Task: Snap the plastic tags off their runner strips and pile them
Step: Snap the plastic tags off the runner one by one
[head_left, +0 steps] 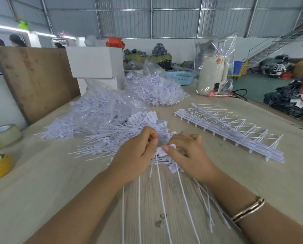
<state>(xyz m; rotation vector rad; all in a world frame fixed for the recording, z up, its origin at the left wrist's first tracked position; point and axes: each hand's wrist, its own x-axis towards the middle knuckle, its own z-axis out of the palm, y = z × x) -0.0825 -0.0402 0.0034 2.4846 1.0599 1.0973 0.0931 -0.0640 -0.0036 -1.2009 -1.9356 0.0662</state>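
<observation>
Between both grips, left hand (pixel 138 152) and right hand (pixel 186 152) pinch one tag strip (pixel 162 156); separation underway; next, snap, then pile (pixel 122 138) just beyond.

A cream electric kettle (pixel 212 74) in a clear bag is standing at the surface's (pixel 59 173) far edge, with a blue basket (pixel 181 77) sitting beside it and tape rolls (pixel 3 135) lying at the left.

Your table (pixel 253 173): pale wood-grain top. Loose tag pile (pixel 115 138) lies centre; stacked runner strips (pixel 235 132) right; two clear bags of tags (pixel 112 106) behind. Tape rolls (pixel 4 133) at your left edge; bagged cream kettle (pixel 212 74) far right.
</observation>
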